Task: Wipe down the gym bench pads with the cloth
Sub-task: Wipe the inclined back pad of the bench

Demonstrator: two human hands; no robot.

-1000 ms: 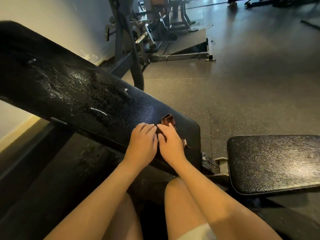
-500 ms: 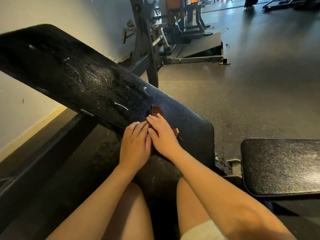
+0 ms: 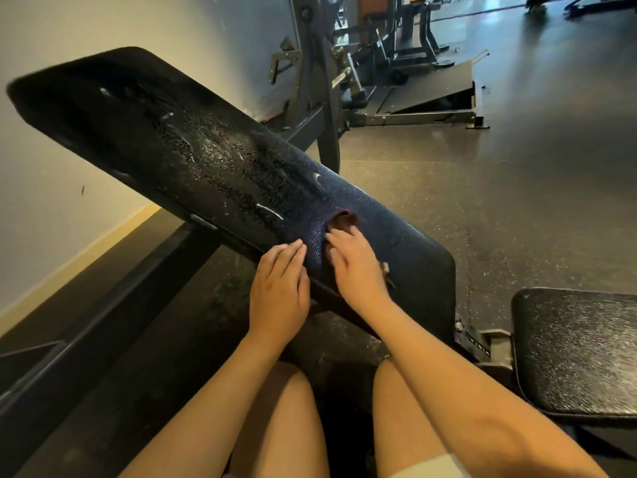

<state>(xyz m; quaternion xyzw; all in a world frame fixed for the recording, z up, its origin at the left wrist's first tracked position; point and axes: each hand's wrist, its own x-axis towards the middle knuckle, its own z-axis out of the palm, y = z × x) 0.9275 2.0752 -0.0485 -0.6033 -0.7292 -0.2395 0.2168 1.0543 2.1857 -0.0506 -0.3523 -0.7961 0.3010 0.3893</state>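
Observation:
A long black back pad (image 3: 193, 157) slants up to the left, beaded with wet droplets and streaks along its middle. Near its lower end my right hand (image 3: 358, 267) presses flat on a dark reddish-brown cloth (image 3: 343, 220), most of it hidden under my palm and fingers. My left hand (image 3: 279, 291) rests with straight fingers on the pad's near edge, just left of the right hand and a small gap apart. The black seat pad (image 3: 579, 350) lies level at the lower right.
A pale wall (image 3: 69, 219) with a yellowish base strip runs along the left. A grey machine frame (image 3: 320, 98) and a ramp platform (image 3: 434, 94) stand behind the pad. Speckled rubber floor (image 3: 517, 188) spreads to the right. My bare knees are below.
My right hand has slid the cloth a little up the pad, and a gap has opened between my two hands. The camera view has shifted, so the pad sits further right.

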